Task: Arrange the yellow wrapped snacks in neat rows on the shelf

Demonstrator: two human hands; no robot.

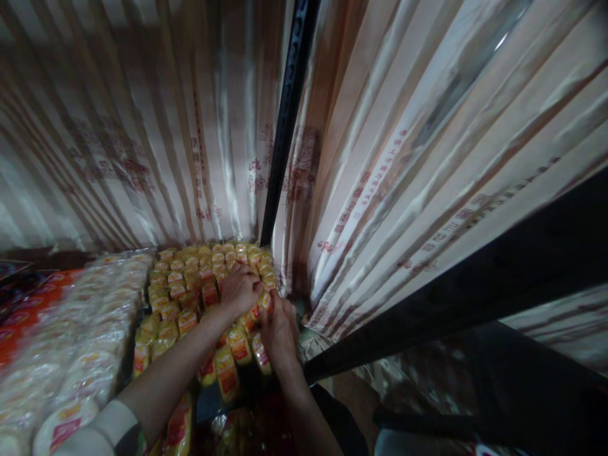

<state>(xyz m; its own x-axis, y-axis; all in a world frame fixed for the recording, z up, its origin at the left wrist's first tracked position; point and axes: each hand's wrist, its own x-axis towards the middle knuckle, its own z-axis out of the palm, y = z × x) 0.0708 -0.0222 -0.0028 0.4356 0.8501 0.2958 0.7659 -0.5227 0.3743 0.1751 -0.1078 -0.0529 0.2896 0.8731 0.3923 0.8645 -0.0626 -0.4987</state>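
Observation:
My left hand (241,291) reaches over the rows of yellow wrapped snack packets (190,266), its fingers curled and their tips partly hidden among them. Just to the right, my right hand (281,323) is closed on a small yellow packet (266,303) with a red-and-white label. The thumb side of my left hand comes close to that packet; whether it touches is unclear. More yellow packets (239,345) stand upright in front, between my forearms.
Clear-wrapped white packages (95,323) are stacked at the left, beside orange-red packaging (38,310). A black slotted post (285,120) rises at the shelf's back corner. Pale printed curtains (380,164) hang behind and right. A dark shelf beam (456,272) crosses the right side.

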